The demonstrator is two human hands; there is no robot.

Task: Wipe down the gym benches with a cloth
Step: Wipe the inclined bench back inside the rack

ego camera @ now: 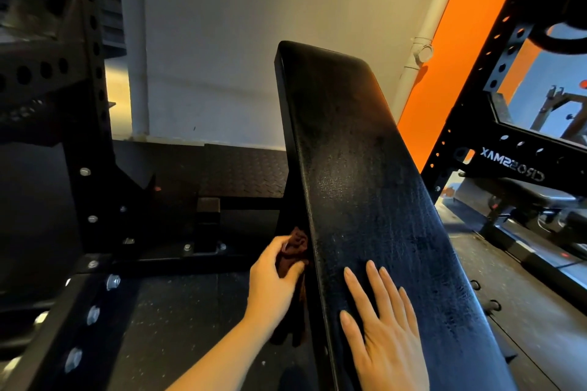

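Note:
A long black padded gym bench (359, 168) runs from the lower right up toward the middle of the view. My left hand (273, 282) grips a dark reddish-brown cloth (293, 251) and holds it against the bench's left side edge. Part of the cloth hangs down below the hand, beside the pad. My right hand (384, 330) rests flat on the top of the pad near its close end, fingers straight and spread.
A black power rack upright (95, 124) with bolts stands at the left, its base plate (79, 327) on the rubber floor. Another black rack (495, 149) marked with lettering stands at the right before an orange wall (444, 67). A white wall lies behind.

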